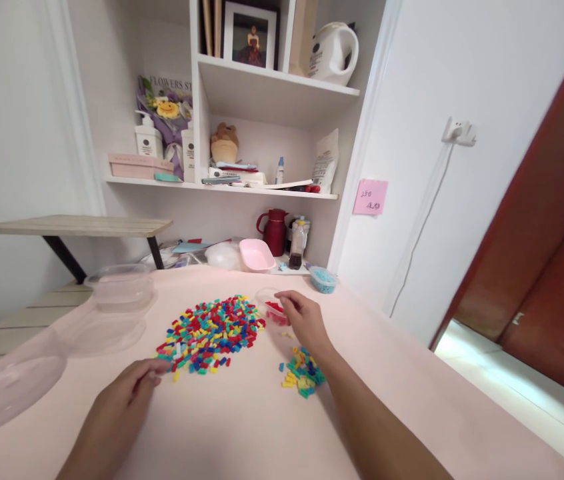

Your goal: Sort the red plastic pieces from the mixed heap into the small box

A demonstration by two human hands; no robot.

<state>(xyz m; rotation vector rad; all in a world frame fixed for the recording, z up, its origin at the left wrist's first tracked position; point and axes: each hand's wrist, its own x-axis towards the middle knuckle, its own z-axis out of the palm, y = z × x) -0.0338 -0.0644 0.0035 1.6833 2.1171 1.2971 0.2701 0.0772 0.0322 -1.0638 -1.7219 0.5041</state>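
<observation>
A wide pile of small plastic building bricks [212,330] in red, yellow, blue, green and white lies on the pink tabletop. At its near left edge is my left hand [129,393], fingers closed in a pinch; whatever is between the tips is too small to make out. My right hand [307,323] reaches over the rim of a round clear tub [268,297] holding red bricks [276,319]. Its thumb and fingertips are together, and I cannot see what they hold. Below the right wrist sits a smaller heap of yellow, green and blue bricks [303,373], partly covered by the forearm.
Clear plastic containers [121,288] and lids stand along the table's left side. A tub of light-blue pieces [323,280] is at the back right. Behind the table are a pink basin [257,255], a dark red jug [275,232] and a bottle [298,245].
</observation>
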